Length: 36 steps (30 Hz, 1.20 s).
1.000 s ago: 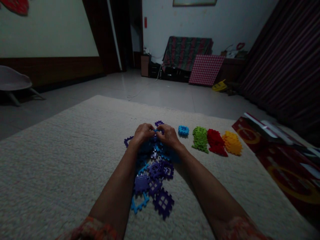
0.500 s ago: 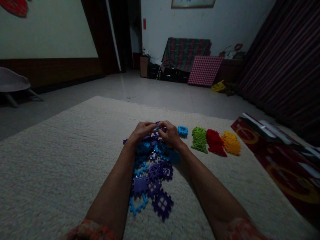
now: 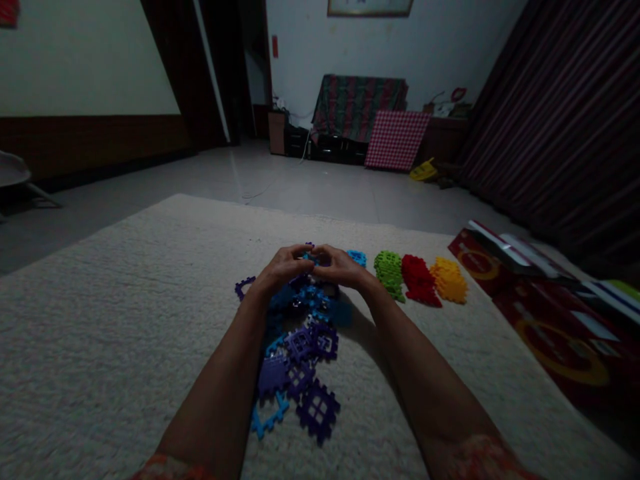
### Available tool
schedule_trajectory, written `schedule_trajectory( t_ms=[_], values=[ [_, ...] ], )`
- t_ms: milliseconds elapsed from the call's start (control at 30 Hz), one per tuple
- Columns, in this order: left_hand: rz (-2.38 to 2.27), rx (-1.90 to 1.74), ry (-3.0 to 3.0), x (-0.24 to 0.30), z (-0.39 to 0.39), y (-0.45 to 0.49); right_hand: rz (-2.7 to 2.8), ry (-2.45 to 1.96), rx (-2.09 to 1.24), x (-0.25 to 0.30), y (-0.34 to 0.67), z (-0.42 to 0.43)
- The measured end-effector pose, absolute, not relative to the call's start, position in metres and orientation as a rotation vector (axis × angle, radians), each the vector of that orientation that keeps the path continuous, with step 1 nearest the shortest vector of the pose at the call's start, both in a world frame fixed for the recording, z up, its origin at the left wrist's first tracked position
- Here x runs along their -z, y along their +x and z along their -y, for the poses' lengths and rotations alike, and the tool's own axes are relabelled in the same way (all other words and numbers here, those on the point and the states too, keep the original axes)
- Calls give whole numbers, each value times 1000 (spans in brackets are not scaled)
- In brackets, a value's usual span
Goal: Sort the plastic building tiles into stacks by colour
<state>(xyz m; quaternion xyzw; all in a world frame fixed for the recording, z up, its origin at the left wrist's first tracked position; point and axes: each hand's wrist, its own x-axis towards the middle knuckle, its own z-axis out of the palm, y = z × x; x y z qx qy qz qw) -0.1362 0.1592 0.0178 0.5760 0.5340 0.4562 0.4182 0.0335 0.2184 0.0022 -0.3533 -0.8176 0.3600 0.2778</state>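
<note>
My left hand [image 3: 284, 267] and my right hand [image 3: 341, 267] meet fingertip to fingertip above the far end of a mixed pile of toothed plastic building tiles. Both hands are closed around a blue building tile [image 3: 307, 256], which is mostly hidden by the fingers. Below them lie blue tiles [image 3: 313, 297]. Nearer to me are purple tiles, among them a window-shaped purple tile [image 3: 319, 410] and a solid purple tile [image 3: 273, 375]. A light-blue open frame tile [image 3: 270, 417] lies at the near end.
Right of my hands stand a small blue stack [image 3: 357, 257], a green stack [image 3: 389, 272], a red stack [image 3: 420, 280] and a yellow stack [image 3: 450, 280]. Red cartons [image 3: 545, 333] line the right edge of the beige mat [image 3: 125, 320]. A pale chair [image 3: 13, 170] stands far left.
The view has swung slightly right, so the scene sits further left. My hands stay together over the pile, and my right hand now partly covers the small blue stack.
</note>
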Motion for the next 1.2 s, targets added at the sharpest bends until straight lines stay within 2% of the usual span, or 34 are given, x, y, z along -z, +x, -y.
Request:
schedule_trajectory(
  t_ms=[100,267,367,667,1200],
  values=[
    [-1312,-1135,1451,-15,-162,-127,2254,-989,-895,-7,45,-218],
    [-1408,-1174,1401,-19,-160,-124,2268,-1259,-384,-24,86,-228],
    [-1475,-1172,1344,-23,-158,-124,2241,-1448,-254,-27,109,-240],
    [-1445,-1211,1282,-22,-159,-123,2347,-1624,-188,-13,112,-251],
    [-1566,-1378,1113,-25,-161,-133,2344,-1517,-207,3,109,-253]
  ],
)
